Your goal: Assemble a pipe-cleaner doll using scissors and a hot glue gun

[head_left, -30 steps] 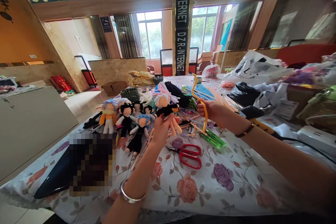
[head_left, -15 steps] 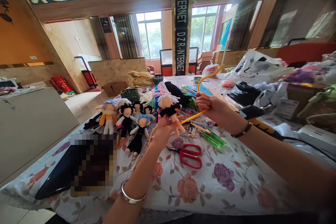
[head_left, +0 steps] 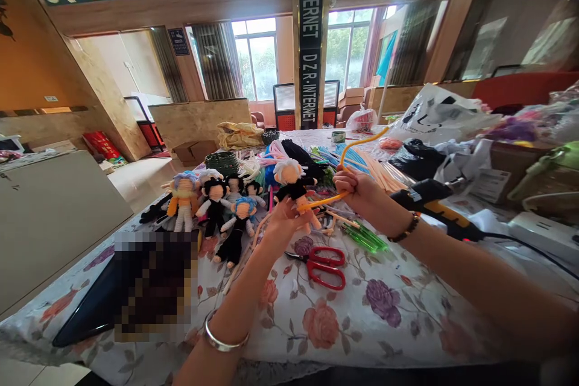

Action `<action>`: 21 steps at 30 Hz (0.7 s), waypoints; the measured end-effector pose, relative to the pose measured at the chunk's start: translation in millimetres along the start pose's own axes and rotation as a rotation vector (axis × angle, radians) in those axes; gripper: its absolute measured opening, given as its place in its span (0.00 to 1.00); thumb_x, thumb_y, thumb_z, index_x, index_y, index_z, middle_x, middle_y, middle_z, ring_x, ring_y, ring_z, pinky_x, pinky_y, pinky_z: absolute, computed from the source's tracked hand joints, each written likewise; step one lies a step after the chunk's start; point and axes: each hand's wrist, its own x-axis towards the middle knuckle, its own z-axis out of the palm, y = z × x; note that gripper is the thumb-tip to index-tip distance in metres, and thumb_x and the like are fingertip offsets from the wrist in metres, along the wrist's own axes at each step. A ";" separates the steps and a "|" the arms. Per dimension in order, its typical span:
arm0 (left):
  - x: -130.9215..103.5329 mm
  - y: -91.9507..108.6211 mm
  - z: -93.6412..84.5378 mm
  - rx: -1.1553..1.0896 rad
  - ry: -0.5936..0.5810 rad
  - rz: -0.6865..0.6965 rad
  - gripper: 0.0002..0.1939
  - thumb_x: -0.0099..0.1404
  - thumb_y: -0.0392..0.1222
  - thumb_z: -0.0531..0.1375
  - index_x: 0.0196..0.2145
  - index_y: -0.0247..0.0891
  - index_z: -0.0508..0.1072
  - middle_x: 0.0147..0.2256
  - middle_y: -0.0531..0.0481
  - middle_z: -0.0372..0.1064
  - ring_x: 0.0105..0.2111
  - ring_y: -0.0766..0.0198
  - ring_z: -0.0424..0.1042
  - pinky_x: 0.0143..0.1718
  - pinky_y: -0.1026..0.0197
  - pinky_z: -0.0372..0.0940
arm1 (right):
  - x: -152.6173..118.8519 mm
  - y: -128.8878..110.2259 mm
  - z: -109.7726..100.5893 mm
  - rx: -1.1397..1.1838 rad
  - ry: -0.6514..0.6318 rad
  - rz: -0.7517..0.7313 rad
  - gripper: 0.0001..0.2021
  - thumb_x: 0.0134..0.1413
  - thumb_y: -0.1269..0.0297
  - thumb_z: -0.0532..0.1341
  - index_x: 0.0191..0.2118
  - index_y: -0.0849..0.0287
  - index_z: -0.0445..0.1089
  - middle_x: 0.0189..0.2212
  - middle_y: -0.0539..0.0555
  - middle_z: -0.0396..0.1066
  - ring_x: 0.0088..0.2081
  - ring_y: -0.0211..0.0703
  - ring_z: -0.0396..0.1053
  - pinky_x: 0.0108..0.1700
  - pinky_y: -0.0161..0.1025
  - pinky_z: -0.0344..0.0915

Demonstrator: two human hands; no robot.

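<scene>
Since a second ago, the yellow stem [head_left: 323, 200] has swung from nearly upright to a slant, and its near end now reaches the legs of the white-haired doll [head_left: 293, 188]. On the flowered table [head_left: 362, 344], a dark pointed object [head_left: 85, 301] lies by the left edge, partly masked by a pixelated patch. Farther from the near edge, small dolls [head_left: 214, 208] crowd together. To their right, the person's left hand [head_left: 284, 223] holds the white-haired doll over the table, fingers curled round its lower body; whether they also grip the stem's end cannot be told. Red-handled scissors [head_left: 323, 263] lie between the hands and the near edge. The right hand [head_left: 359, 190] pinches the stem in closed fingers, its other end curving up toward the far edge. Nearby lies a green bundle [head_left: 367, 238]; farther right, a black-and-yellow tool [head_left: 446, 217] sits beside the right forearm.
</scene>
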 end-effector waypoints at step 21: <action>4.4 1.7 -0.2 -0.099 0.159 0.116 0.13 0.50 0.42 0.67 0.34 0.36 0.73 0.43 0.44 0.74 0.45 0.58 0.72 0.47 0.59 0.65 | 27.3 23.7 -46.9 -0.478 -0.006 0.172 0.15 0.52 0.77 0.49 0.25 0.62 0.71 0.24 0.55 0.71 0.25 0.37 0.68 0.38 0.41 0.68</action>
